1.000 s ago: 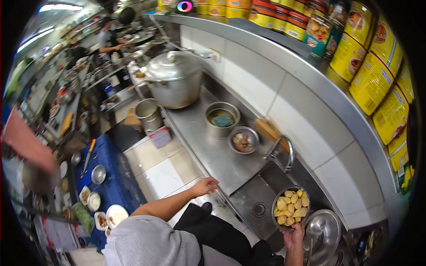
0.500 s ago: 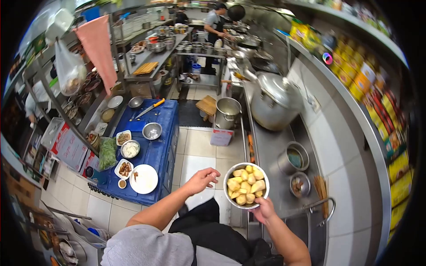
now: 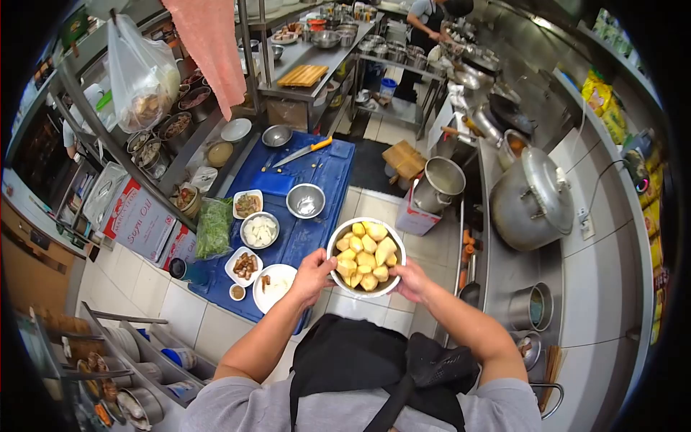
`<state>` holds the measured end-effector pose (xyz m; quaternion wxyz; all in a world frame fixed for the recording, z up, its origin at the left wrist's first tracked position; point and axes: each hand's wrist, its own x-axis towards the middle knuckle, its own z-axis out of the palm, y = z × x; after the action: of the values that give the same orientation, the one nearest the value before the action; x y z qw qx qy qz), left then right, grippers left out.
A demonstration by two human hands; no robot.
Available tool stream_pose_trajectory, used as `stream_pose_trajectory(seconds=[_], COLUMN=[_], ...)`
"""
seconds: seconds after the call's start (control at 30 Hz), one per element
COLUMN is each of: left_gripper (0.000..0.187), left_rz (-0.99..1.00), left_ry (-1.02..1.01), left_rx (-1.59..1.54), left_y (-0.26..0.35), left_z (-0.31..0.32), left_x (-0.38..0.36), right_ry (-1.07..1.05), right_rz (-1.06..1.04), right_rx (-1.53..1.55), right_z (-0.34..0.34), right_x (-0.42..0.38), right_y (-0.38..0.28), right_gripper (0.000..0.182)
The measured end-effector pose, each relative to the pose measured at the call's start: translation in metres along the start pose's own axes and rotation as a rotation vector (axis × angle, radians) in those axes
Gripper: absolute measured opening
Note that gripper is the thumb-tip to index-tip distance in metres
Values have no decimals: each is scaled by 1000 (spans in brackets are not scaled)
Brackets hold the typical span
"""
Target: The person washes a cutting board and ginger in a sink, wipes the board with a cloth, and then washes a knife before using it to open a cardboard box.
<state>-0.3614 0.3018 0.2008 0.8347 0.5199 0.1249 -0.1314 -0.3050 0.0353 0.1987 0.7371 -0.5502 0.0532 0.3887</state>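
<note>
A metal bowl (image 3: 333, 272) full of peeled yellow potato pieces (image 3: 366, 252) is held level in front of my chest. Its left rim is gripped by my left hand (image 3: 314, 276), and my right hand (image 3: 412, 281) grips the lower right rim. Left of it stands a blue table (image 3: 284, 248) with an empty metal bowl (image 3: 305, 201), a knife with a yellow handle (image 3: 302, 152), a bowl of white pieces (image 3: 260, 230), a dish of brown pieces (image 3: 244, 266), a bag of greens (image 3: 214, 227) and a white plate (image 3: 282, 279), partly hidden by my left forearm.
A tall pot (image 3: 440, 183) stands on a box beyond the bowl. Along the right runs a steel counter (image 3: 504, 277) with a large lidded pot (image 3: 533, 205). Another person (image 3: 425, 25) stands at the far stoves. A plastic bag (image 3: 144, 79) and a pink cloth (image 3: 209, 50) hang at the left.
The potato bowl has moved left, away from the counter toward the blue table. My left hand, open and free before, has taken hold of its rim. The view has turned left.
</note>
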Motion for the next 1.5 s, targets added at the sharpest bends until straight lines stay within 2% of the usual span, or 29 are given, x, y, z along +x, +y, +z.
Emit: stream_pose_trajectory(seconds=[0.2, 0.23, 0.33, 0.4, 0.43, 0.6, 0.87, 1.03, 1.13, 1.2, 1.27, 1.37, 1.4, 1.5], left_gripper=[15, 12, 9, 9, 18, 14, 11, 11, 16, 16, 14, 9, 9, 8], left_rz=[-1, -2, 4, 1, 26, 24, 67, 101, 121, 86, 74, -99, -86, -127], left_ry=[108, 126, 180, 239, 326, 469, 620, 680, 796, 873, 972, 1084, 1106, 1272], left_rx=[-171, -185, -181, -137, -143, -147, -236, -321, -277, -300, -290, -261, -328, -349], left_y=[4, -1, -18, -21, -8, 17, 31, 30, 4, 8, -13, -25, -41, -52], left_z=[-1, -3, -12, -12, 6, 31, 28, -11, -64, -92, -133, -183, -202, -209], left_x=[60, 74, 125, 158, 171, 246, 358, 446, 509, 545, 583, 624, 640, 665], right_ry=[-114, -116, -151, -179, -199, -148, -291, -366, -382, -331, -318, -335, -336, -283], right_rz=[-11, -1, 1, -19, -48, -89, -10, 79, 145, 173, 184, 213, 218, 214], right_rx=[-73, -67, -352, -345, -347, -317, -420, -537, -634, -711, -778, -877, -898, -847], right_z=[-18, -29, -78, -117, -136, -200, -228, -230, -238, -231, -230, -238, -238, -251], right_x=[54, 61, 83, 98, 107, 165, 281, 368, 426, 457, 488, 537, 555, 602], right_y=[-65, -76, -116, -144, -164, -251, -364, -414, -446, -480, -513, -565, -582, -615], right_gripper=[53, 53, 52, 50, 49, 44, 40, 38, 38, 38, 38, 40, 40, 40])
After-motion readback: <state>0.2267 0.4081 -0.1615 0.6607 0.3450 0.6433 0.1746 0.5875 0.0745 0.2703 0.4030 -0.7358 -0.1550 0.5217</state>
